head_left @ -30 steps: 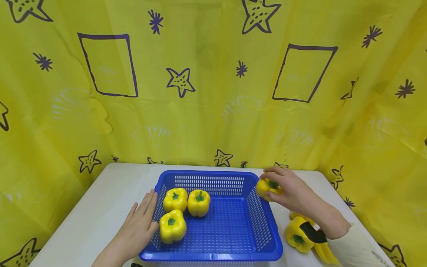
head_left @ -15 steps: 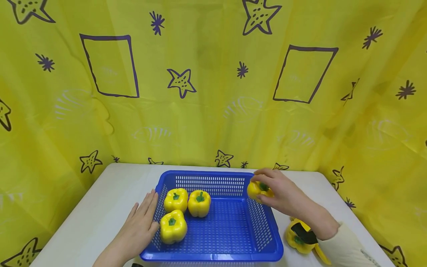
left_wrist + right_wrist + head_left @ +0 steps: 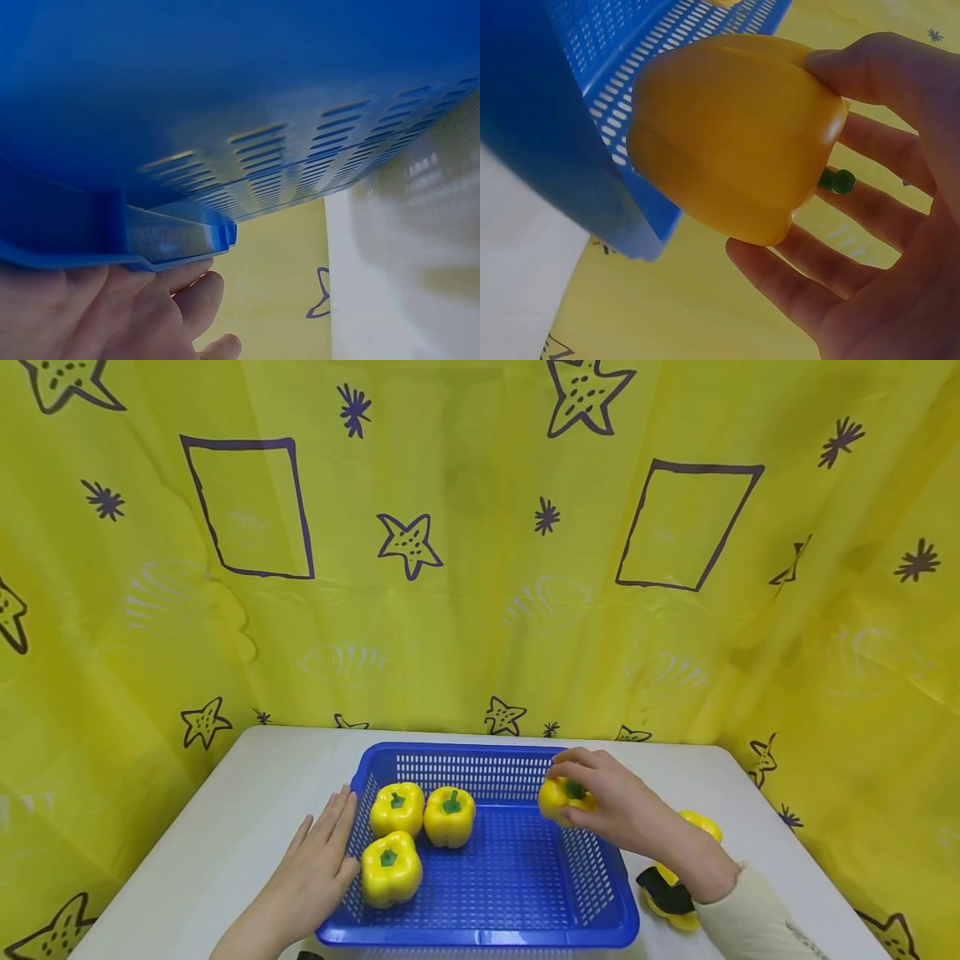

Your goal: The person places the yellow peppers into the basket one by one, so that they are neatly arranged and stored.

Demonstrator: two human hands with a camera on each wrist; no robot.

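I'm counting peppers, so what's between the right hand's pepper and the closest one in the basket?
Nothing: the head view shows only bare blue basket there.

A yellow curtain (image 3: 465, 635) printed with dark stars, bursts and crooked frames hangs behind the far edge and along the left and right of a white bench (image 3: 217, 835).

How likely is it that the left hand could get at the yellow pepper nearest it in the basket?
Probably yes. The left hand lies straight-fingered at the left rim of the blue basket, close beside that yellow pepper. It would need to clear the rim, but nothing covers the pepper from above.
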